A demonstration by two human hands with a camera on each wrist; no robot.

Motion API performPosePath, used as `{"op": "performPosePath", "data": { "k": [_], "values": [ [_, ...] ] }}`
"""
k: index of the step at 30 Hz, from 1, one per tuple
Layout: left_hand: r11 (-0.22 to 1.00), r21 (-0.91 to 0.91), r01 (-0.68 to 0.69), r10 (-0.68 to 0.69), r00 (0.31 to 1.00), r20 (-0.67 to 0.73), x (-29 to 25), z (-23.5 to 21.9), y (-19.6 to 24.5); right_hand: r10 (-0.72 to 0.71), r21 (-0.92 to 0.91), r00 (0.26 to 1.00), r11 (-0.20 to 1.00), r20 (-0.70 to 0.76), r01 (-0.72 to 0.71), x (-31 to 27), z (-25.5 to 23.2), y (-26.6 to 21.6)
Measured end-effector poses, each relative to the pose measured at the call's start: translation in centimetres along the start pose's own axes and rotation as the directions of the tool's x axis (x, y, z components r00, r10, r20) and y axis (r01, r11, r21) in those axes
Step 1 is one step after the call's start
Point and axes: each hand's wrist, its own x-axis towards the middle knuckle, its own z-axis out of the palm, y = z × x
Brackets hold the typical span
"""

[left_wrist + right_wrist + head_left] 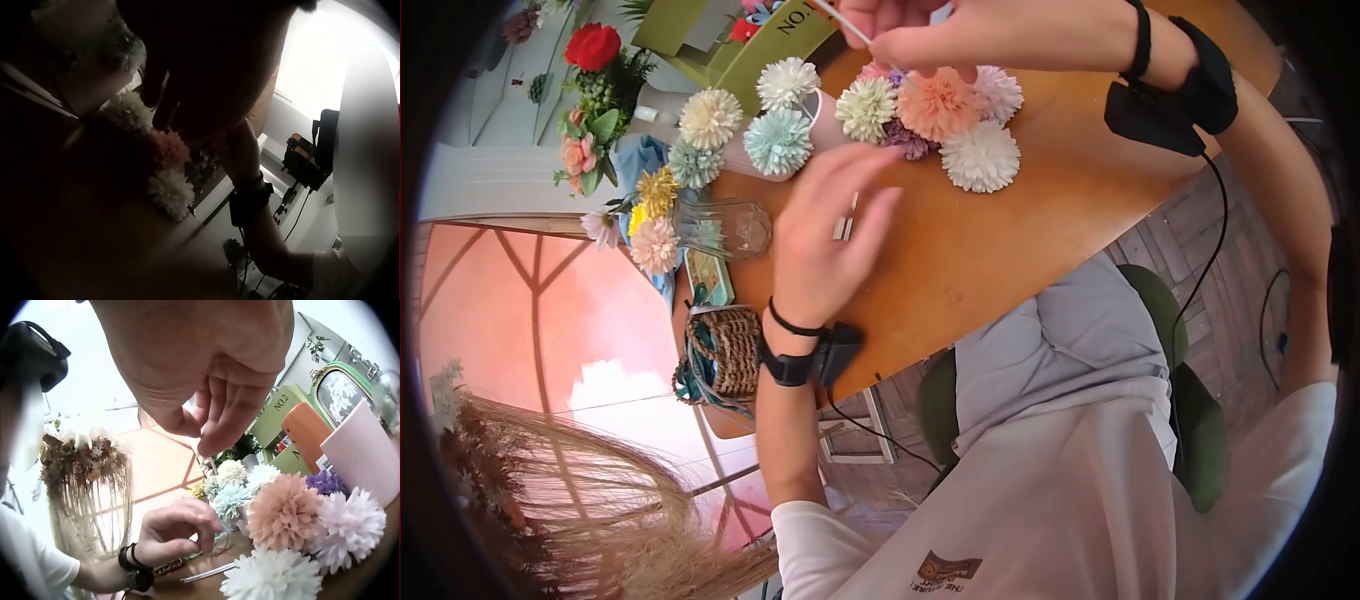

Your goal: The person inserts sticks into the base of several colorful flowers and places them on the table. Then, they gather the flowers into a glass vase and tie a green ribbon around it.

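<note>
My right hand [960,40] pinches a thin white stick [841,20] between thumb and fingertips, high over the table's far side. In the right wrist view the stick's short lower end shows under the fingertips. Below that hand is a cluster of pompom flowers: a peach flower [941,103], a white flower [981,158] and a pale lilac flower [351,530]. My left hand [830,230] hovers over the table, fingers loosely bent and holding nothing. White sticks [207,573] lie on the table near it. The left wrist view is very dark.
A glass jar [745,228] lies on its side beside yellow and pink flowers. A woven basket [735,352] sits at the table's left edge. Behind stand a green box [775,50] and a red rose [592,47]. Pale blue flowers [778,141] rest near a pink container [825,112].
</note>
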Motion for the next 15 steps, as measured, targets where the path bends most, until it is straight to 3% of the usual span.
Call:
{"op": "performPosePath", "data": {
  "k": [2,3,7,10,13,15],
  "values": [
    [0.972,0.122,-0.202,0.194,0.978,0.071,1.8,1.2,0.6,0.040,0.098,0.998,0.994,0.040,-0.044,-0.2,-0.6,0.2],
    [0.937,0.176,-0.302,0.285,0.952,0.115,2.5,1.9,0.8,0.117,0.173,0.989,0.976,0.090,-0.131,-0.3,-1.5,-0.9],
    [0.811,0.384,-0.442,0.338,0.889,0.310,4.2,3.7,2.3,0.185,0.214,0.979,0.956,0.082,-0.199,-0.9,-0.9,-0.5],
    [0.792,0.383,-0.475,0.297,0.849,0.438,3.8,4.0,1.4,0.276,0.299,0.955,0.907,0.108,-0.296,-0.9,-1.0,-1.0],
    [0.891,0.276,-0.361,0.211,0.867,0.452,3.0,2.8,1.3,0.189,0.295,0.978,0.933,0.088,-0.207,-0.9,-0.5,-0.4],
    [0.983,0.055,-0.176,0.154,0.947,0.283,2.0,1.2,1.3,0.194,0.387,0.971,0.892,0.138,-0.233,-0.5,-0.6,-0.3]
  ]
}}
